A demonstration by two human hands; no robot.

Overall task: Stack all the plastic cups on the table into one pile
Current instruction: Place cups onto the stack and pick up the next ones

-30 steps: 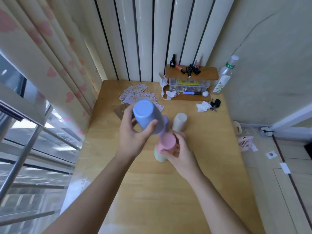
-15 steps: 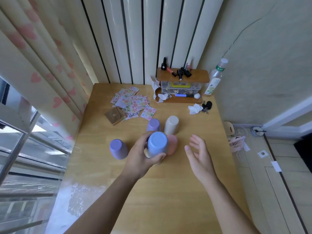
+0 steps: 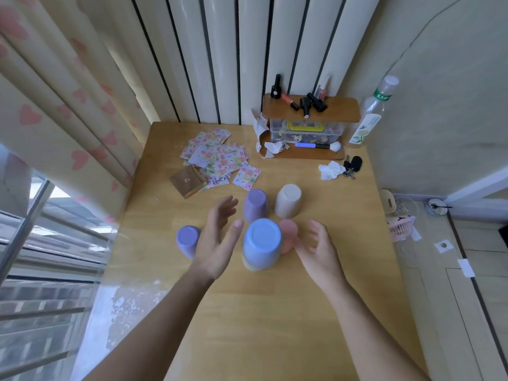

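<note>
A light blue plastic cup [image 3: 262, 243] stands upside down near the middle of the wooden table [image 3: 275, 312]. Its flat round bottom faces up. It sits on top of another cup, and only a thin yellow-green rim [image 3: 251, 265] of that cup peeks out under it. So this is a small pile.

Right behind the pile is a pink plastic cup [image 3: 289, 234], also upside down. It is partly hidden by the blue one, and it looks a little blurry. Farther back stand two more upside-down cups side by side: a soft purple plastic cup [image 3: 255, 204] and a cream plastic cup [image 3: 288, 200]. Off to the left, by itself, is a blue-purple plastic cup [image 3: 188, 241], upside down too. All the cups are smooth and plain, wider at the bottom rim than at the top.

The left hand [image 3: 220, 243] is open, with its fingers spread. It is just beside the blue cup on the left and holds nothing. Its thumb is very near the cup, but I cannot tell if it touches. The right hand [image 3: 320, 247] is open too, on the other side of the pile, close to the pink cup. It holds nothing.

At the far end of the table lie a pile of bright paper cards [image 3: 220, 160] and a small wooden shelf [image 3: 310, 108] with little bottles on it.
</note>
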